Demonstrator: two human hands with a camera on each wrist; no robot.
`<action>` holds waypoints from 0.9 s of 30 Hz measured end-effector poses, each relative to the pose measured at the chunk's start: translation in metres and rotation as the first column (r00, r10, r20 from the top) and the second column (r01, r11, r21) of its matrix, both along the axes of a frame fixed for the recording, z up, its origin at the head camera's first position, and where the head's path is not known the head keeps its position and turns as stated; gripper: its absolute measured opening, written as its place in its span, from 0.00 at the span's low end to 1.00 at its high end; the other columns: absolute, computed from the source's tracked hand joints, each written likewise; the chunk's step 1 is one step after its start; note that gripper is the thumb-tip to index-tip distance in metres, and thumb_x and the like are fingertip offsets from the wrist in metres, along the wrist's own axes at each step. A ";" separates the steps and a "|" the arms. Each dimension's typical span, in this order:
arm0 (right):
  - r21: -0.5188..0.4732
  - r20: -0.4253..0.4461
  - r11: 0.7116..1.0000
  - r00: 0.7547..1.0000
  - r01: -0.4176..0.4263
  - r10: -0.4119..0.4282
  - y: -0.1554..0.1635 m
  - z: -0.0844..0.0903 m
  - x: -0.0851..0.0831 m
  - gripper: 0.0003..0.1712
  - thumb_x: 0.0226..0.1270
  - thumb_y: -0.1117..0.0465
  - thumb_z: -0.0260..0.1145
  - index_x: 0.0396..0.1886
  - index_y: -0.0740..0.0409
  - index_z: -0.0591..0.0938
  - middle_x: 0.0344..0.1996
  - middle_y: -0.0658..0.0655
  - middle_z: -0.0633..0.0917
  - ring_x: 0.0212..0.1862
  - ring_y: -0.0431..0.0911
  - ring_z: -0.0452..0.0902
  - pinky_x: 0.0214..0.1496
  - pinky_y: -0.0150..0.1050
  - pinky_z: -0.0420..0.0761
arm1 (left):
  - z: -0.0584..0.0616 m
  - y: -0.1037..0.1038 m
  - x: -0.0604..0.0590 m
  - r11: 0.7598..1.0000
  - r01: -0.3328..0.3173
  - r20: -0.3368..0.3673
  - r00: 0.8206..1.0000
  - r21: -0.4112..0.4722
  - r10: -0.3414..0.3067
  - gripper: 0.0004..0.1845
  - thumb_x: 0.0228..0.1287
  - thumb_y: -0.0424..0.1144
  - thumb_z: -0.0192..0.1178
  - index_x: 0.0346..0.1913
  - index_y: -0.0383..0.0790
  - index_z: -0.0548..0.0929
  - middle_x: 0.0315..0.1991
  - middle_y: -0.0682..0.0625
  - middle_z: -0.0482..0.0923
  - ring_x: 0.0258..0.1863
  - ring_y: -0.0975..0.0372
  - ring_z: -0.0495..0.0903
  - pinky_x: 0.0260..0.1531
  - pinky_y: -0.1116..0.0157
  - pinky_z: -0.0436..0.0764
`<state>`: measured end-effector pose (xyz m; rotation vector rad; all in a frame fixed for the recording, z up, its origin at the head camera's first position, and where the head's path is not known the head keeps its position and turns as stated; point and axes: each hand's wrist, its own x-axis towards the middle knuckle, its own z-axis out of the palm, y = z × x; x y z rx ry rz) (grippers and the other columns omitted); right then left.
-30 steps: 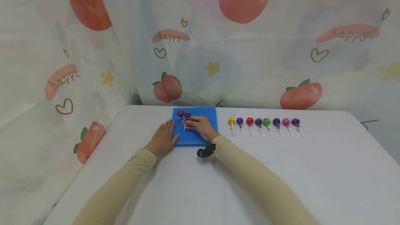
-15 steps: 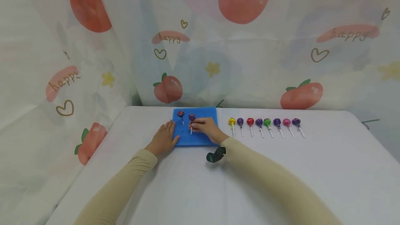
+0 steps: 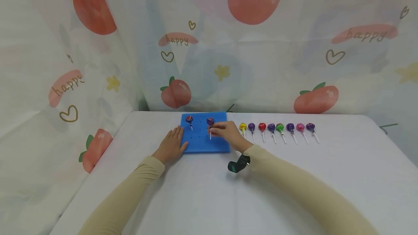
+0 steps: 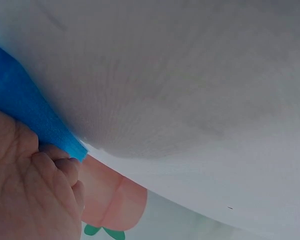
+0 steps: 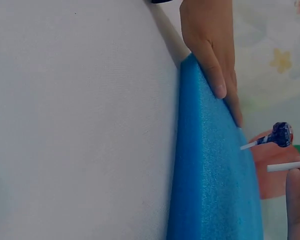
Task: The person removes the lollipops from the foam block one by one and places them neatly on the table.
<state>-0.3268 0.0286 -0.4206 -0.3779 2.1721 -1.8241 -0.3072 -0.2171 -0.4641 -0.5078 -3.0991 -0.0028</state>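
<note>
A blue foam board [image 3: 204, 146] with small holes lies on the white table. One lollipop [image 3: 189, 119] stands upright in it near its back left. My right hand [image 3: 230, 133] pinches a second lollipop [image 3: 210, 121], purple-wrapped, by its stick above the board's right half. In the right wrist view the lower end of that stick [image 5: 285, 166] is free of the foam. My left hand [image 3: 169, 144] rests along the board's left edge, fingers straight and thumb on the near left corner. The left wrist view shows this hand [image 4: 32, 180] against the board's blue side [image 4: 35, 105].
Right of the board several wrapped lollipops lie in a row, among them a yellow one [image 3: 243, 126], a red one [image 3: 262, 127], a green one [image 3: 279, 127] and a pink one [image 3: 300, 127]. A printed curtain [image 3: 261, 64] hangs behind the table [image 3: 202, 198].
My right hand has carried the pinched lollipop rightward across the board, away from the standing one. My left hand has stayed at the board's left edge.
</note>
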 end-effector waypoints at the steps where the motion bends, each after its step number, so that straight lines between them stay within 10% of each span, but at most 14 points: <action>1: 0.005 -0.006 1.000 1.000 0.003 -0.003 0.002 0.002 0.001 0.17 0.67 0.64 0.59 0.53 0.67 0.80 0.49 0.66 0.83 0.49 0.48 0.83 0.56 0.43 0.79 | 0.000 0.000 0.001 1.000 0.003 -0.004 1.000 0.009 -0.003 0.36 0.72 0.51 0.43 0.71 0.26 0.52 0.72 0.33 0.51 0.73 0.46 0.51 0.72 0.50 0.53; 27: 0.047 -0.079 0.995 0.994 0.085 -0.081 0.059 0.027 0.016 0.19 0.67 0.62 0.60 0.55 0.68 0.78 0.52 0.67 0.81 0.50 0.50 0.83 0.58 0.47 0.76 | 0.003 0.002 0.002 1.000 -0.007 0.010 1.000 0.030 0.007 0.37 0.72 0.52 0.43 0.71 0.27 0.51 0.73 0.34 0.50 0.73 0.46 0.51 0.72 0.51 0.52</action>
